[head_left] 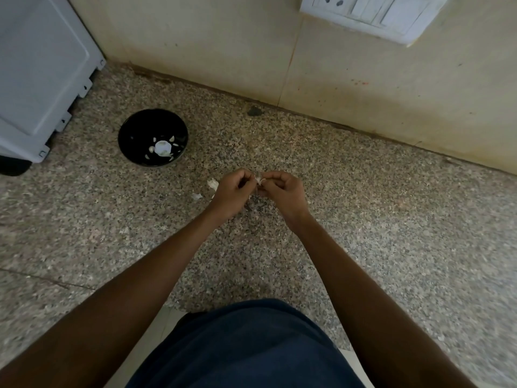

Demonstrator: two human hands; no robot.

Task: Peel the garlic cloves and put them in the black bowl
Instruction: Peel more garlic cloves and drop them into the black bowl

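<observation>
Over the speckled granite counter [363, 219], my left hand [233, 193] and my right hand [282, 194] meet, and both pinch a small white garlic clove [260, 180] between their fingertips. Most of the clove is hidden by the fingers. The black bowl [131, 135] stands to the left and farther back, holding several pale cloves and a white piece near its bottom. Two bits of white garlic skin [212, 184] lie on the counter just left of my left hand.
A grey appliance [42, 79] stands at the far left, close to the bowl. A beige tiled wall [279, 51] runs along the back, with a white switch plate [375, 12] at the top right. My dark blue clothing [246, 345] shows at the counter's front edge.
</observation>
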